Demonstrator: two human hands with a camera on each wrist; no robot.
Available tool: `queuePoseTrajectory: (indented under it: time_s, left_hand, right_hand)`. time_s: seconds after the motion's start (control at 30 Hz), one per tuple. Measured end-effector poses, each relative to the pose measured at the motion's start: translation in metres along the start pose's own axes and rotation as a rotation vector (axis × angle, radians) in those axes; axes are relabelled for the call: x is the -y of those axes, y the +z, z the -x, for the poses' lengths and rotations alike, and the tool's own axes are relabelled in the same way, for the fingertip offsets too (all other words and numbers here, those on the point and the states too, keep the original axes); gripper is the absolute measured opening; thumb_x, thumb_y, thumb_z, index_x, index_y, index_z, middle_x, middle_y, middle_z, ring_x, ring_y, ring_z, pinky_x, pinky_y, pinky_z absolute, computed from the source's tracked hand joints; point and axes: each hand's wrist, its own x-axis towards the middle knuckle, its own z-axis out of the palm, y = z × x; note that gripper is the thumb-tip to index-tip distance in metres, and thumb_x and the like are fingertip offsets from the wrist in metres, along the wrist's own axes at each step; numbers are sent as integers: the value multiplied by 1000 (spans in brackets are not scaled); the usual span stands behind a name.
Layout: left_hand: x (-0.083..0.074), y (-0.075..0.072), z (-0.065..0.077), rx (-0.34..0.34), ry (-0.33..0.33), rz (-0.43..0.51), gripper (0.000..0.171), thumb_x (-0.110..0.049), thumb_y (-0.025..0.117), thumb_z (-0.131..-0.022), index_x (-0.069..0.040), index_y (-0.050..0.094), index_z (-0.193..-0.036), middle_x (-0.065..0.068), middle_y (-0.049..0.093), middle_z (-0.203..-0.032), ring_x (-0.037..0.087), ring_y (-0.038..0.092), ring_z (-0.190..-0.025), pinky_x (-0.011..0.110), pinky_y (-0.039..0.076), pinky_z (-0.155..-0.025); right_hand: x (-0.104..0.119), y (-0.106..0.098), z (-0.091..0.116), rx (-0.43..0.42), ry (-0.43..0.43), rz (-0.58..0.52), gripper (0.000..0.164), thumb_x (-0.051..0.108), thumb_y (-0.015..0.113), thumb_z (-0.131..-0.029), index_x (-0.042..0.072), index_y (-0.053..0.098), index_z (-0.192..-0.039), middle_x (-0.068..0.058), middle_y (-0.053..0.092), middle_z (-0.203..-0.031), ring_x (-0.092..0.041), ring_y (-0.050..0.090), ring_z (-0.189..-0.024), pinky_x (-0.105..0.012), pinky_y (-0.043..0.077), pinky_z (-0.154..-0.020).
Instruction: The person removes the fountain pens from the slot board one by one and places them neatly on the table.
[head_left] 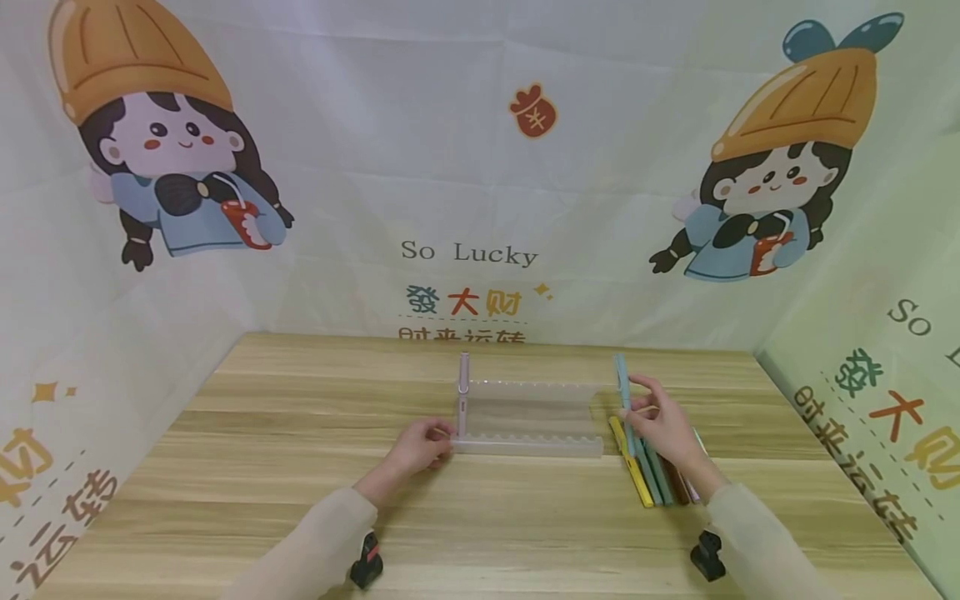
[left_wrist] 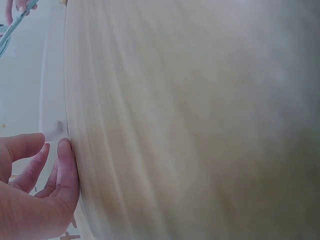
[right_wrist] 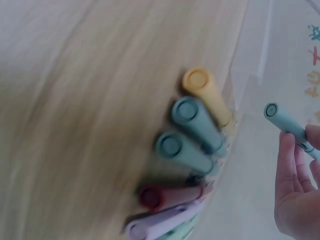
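At the middle of the table stands a clear plastic pen rack [head_left: 527, 447] with notched front and back edges. A light purple pen [head_left: 463, 392] lies across its left end. My left hand [head_left: 420, 443] holds the rack's front left corner between thumb and fingers. My right hand [head_left: 663, 427] pinches a light blue pen [right_wrist: 286, 120], raised and tilted just beyond the rack's right end. Below that hand lie a yellow pen [head_left: 632, 463], dark green pens [right_wrist: 192, 120], a brownish-red pen [right_wrist: 167, 196] and another purple pen [right_wrist: 160, 222], partly covered in the head view.
The wooden table [head_left: 300, 400] ends at a printed cloth backdrop [head_left: 465, 167] behind and at both sides. In the right wrist view, a lighter green pen [right_wrist: 186, 230] shows at the bottom of the group.
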Motion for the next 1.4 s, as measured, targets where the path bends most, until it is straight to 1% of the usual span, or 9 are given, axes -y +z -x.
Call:
queuePoseTrajectory:
  time_s: [0.1,0.2,0.37,0.5,0.73,1.0,1.23,1.4]
  left_hand:
    - [0,0,0,-3,-4,-1,16,8,55,-77,7,56,-93,8,57,-72,16,54,-59,28,47,-49]
    - [1,0,-1,-4,-1,-4,17,9,55,-76,7,56,-93,9,57,-71,16,54,-59,27,47,-49]
    - [2,0,-1,4,11,-8,17,9,54,-76,8,56,-93,9,57,-72,16,54,-59,27,47,-49]
    - [1,0,-1,5,9,-4,18,9,54,-77,8,55,-94,9,57,-72,16,54,-59,27,47,-49]
    - [1,0,-1,10,12,1,18,9,55,-76,8,55,-94,9,57,-73,17,55,-60,28,48,-50]
    - [3,-1,-1,13,24,-6,17,8,55,-77,7,56,-94,8,58,-73,17,56,-61,28,48,-50]
    - [4,-1,-2,11,27,-4,17,8,55,-76,7,56,-93,9,58,-73,17,56,-61,28,48,-50]
    - [4,-1,-2,11,22,-6,17,9,55,-76,7,56,-93,9,58,-73,17,55,-60,28,48,-49]
  right_hand:
    - [-5,-5,2,9,10,-14,52,5,57,-84,3,33,-131,-18,49,-93,-32,55,-78,-40,50,-61]
    - [-10,-10,5,9,26,-11,51,5,56,-85,2,33,-131,-18,48,-94,-31,53,-77,-39,49,-60]
    - [-11,-20,9,-9,37,34,48,4,55,-85,1,35,-129,-20,49,-94,-28,53,-77,-38,49,-59]
    - [-13,-29,12,-13,45,57,46,4,54,-86,-2,36,-128,-20,49,-94,-25,53,-75,-37,49,-59]
    - [-25,-46,20,-16,56,92,43,1,54,-85,-5,38,-124,-18,50,-89,-27,53,-72,-32,48,-56]
    - [-35,-65,30,-11,79,131,44,1,54,-84,-9,37,-124,-19,51,-89,-23,54,-75,-30,50,-59]
    - [-40,-76,36,-17,91,205,42,-1,53,-83,-11,38,-121,-21,54,-89,-20,52,-76,-27,48,-57]
    - [-44,-82,39,-17,101,279,39,0,54,-83,-12,40,-118,-21,55,-86,-23,53,-74,-29,46,-56]
